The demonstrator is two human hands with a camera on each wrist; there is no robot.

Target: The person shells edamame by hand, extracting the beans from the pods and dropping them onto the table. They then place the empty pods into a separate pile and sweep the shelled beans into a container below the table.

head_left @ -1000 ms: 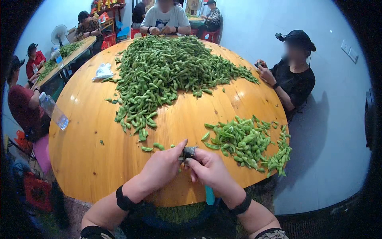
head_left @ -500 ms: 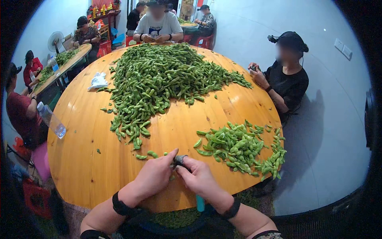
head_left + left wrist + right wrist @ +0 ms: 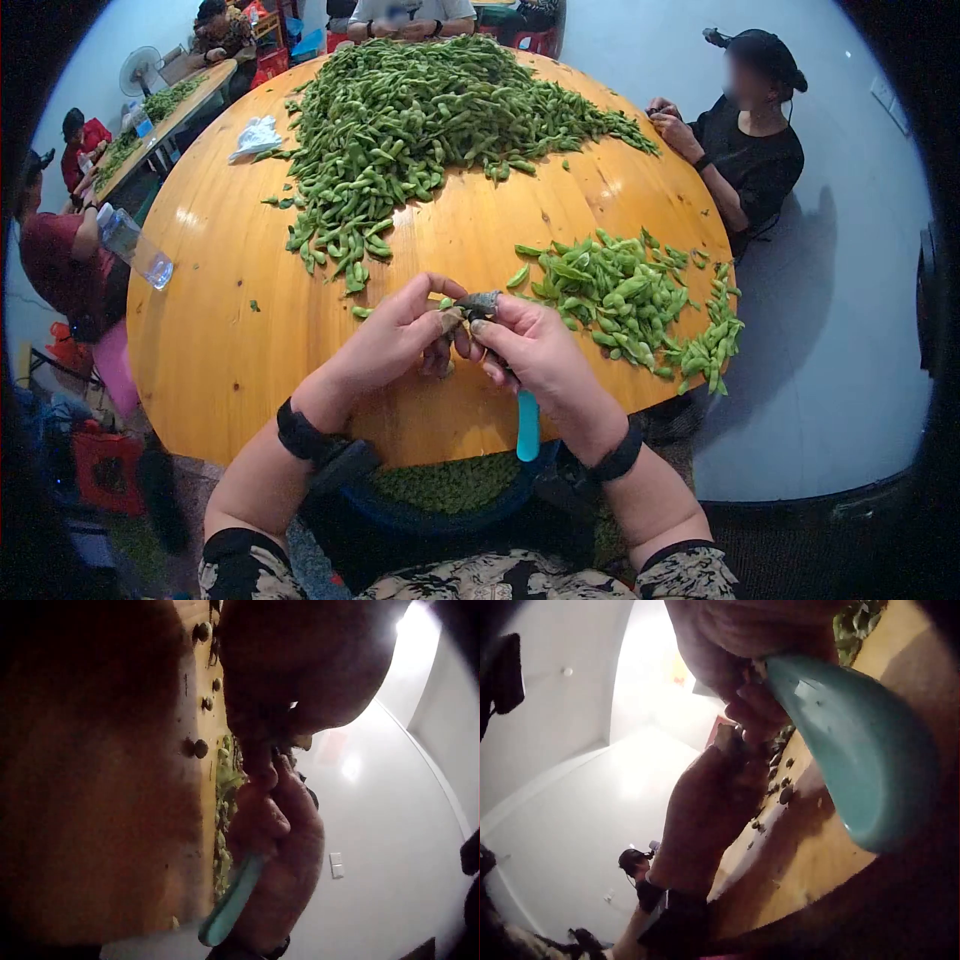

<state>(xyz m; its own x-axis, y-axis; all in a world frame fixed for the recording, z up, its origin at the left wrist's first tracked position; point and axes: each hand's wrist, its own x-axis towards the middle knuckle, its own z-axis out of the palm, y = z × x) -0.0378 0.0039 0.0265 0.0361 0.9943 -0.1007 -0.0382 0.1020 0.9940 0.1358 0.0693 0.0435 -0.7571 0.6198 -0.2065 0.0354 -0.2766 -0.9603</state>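
Over the near edge of the round wooden table [image 3: 215, 350], my two hands meet at the fingertips. My left hand [image 3: 395, 335] pinches a small green soybean pod [image 3: 447, 303], mostly hidden by the fingers. My right hand [image 3: 545, 355] grips a tool with a turquoise handle [image 3: 528, 425]; its working end is hidden between the hands. A dark grey wrap [image 3: 482, 302] covers a fingertip of the right hand. The rounded handle [image 3: 855, 750] looms large in the right wrist view, and in the left wrist view the handle [image 3: 232, 904] sticks out below the right hand.
A large heap of soybean pods [image 3: 420, 130] covers the far middle; a smaller pile [image 3: 625, 295] lies right. A clear bottle [image 3: 135, 245] and white crumpled plastic [image 3: 256, 138] are at left. Under the near edge stands a tub [image 3: 450, 490] of green pieces. A person [image 3: 755, 140] sits at right.
The head view has swung and now looks lower, showing the tub. My left thumb has come down from upright toward the right hand, and a green pod now shows at the left fingertips.
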